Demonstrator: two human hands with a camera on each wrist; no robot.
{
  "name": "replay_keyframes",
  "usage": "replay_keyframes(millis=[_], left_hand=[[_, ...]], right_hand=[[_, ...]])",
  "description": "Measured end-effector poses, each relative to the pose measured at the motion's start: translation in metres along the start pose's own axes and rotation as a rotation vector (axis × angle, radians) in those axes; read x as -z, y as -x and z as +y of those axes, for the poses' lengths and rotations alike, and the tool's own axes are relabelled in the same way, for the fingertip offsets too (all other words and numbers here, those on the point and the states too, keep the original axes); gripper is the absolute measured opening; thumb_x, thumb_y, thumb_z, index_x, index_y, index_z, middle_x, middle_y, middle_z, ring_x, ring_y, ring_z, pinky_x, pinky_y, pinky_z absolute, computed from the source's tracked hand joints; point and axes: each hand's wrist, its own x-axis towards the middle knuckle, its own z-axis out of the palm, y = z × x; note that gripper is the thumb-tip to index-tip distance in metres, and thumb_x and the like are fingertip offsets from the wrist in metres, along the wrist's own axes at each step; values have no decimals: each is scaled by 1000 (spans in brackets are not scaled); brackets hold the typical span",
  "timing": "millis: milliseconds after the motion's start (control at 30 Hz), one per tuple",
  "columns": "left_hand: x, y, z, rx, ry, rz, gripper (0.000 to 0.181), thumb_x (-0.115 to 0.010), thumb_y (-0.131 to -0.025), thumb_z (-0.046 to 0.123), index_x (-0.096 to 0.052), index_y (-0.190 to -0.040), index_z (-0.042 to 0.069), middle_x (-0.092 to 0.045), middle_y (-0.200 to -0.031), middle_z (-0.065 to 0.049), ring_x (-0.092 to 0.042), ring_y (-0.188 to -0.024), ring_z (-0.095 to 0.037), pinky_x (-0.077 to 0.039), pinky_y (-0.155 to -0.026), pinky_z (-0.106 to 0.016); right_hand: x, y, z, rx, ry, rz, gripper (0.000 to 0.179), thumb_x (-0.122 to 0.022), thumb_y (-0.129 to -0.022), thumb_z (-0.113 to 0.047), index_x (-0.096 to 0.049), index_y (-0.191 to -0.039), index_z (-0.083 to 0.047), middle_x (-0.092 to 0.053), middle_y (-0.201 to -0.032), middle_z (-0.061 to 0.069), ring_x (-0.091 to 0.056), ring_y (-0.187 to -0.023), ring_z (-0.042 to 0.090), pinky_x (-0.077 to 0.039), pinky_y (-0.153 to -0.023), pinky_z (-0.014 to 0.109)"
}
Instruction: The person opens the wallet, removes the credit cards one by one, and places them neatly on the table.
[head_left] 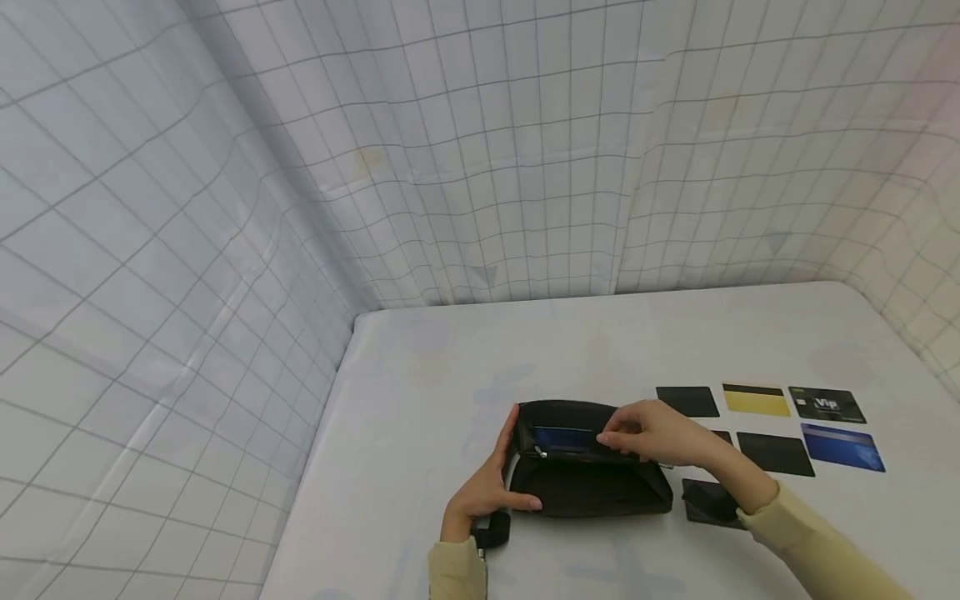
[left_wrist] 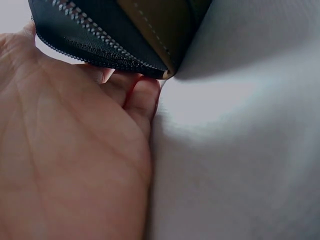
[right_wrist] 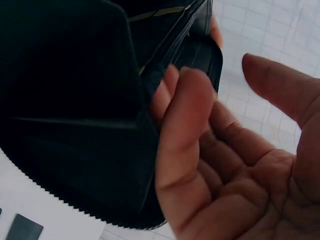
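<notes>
A black zip-around wallet (head_left: 592,492) stands unzipped and spread apart on the white table. A blue card (head_left: 562,439) shows in its far part, behind a middle zip pocket with a silver pull (head_left: 540,452). My left hand (head_left: 483,492) holds the wallet's left end, thumb across the near edge, fingers along the side; in the left wrist view its fingertips meet the toothed zip edge (left_wrist: 107,42). My right hand (head_left: 660,432) reaches into the wallet from the right. In the right wrist view its bent fingers touch the middle divider (right_wrist: 150,100), the thumb standing apart.
Right of the wallet lie several cards, among them a gold card (head_left: 756,402), a black Vip card (head_left: 827,405), a blue card (head_left: 843,447) and plain black cards (head_left: 776,454). Another dark card (head_left: 701,508) lies near my right wrist. White grid-patterned curtains (head_left: 480,167) surround the table.
</notes>
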Motion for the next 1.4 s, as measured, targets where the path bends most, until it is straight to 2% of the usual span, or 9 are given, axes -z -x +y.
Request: replay_keyframes(millis=[133,400,500,600,733,833,1100,1400], left_hand=[[0,0,2,-3,4,7,121,-79,-71,38,13,-148,24,13,-155,2,7,-142,-20,-8,-108,-59],[0,0,3,12,-9,-6,121,-78,-72,39,15,-148,23,15,-154,1,8,-141,-23,-9,-108,-59],[-1,0,-1,4,3,0,121,-78,-71,41,14,-148,25,13,-155,2,7,-142,-24,-10,-107,-60],[-2,-1,-12,-17,17,10,120,-78,-71,42,12,-148,28,11,-155,4,5,-142,-24,-11,-106,-62],[-3,-3,-30,-27,-4,30,121,-79,-69,45,11,-148,31,10,-155,7,3,-142,-21,-13,-105,-63],[-2,-4,-37,-24,-13,39,121,-78,-68,48,11,-148,33,10,-155,9,2,-142,-19,-13,-105,-63],[-3,-5,-37,-41,-3,40,121,-79,-68,48,11,-148,33,9,-155,11,2,-142,-19,-13,-105,-64],[-2,-3,-35,-23,-7,36,121,-78,-67,51,11,-148,34,10,-155,12,4,-142,-17,-12,-106,-62]], right_hand=[[-4,-8,-6,-37,41,1,37,-55,-91,-42,-69,-99,-8,-60,-69,1,-54,-50,15,-47,-48,29],[-14,-21,-14,-131,200,34,32,-62,-87,-40,-73,-86,-10,-67,-75,-3,-55,-61,7,-46,-58,29],[-20,-25,-13,-164,267,46,32,-62,-86,-43,-74,-83,-13,-66,-72,-6,-54,-59,7,-45,-55,29],[-24,-29,-13,-185,311,52,31,-62,-85,-44,-74,-81,-16,-64,-69,-8,-53,-56,8,-43,-51,29],[-27,-30,-14,-195,312,54,31,-61,-85,-45,-74,-81,-17,-62,-66,-9,-51,-54,8,-41,-49,28],[-28,-30,-14,-192,297,63,32,-60,-86,-46,-74,-82,-18,-62,-66,-9,-51,-54,9,-40,-49,28],[-31,-29,-14,-208,255,103,32,-58,-88,-44,-74,-82,-17,-61,-62,-7,-50,-53,10,-39,-48,28],[-33,-29,-10,-183,242,140,32,-59,-88,-43,-72,-94,-15,-67,-81,-7,-58,-66,7,-47,-60,30]])
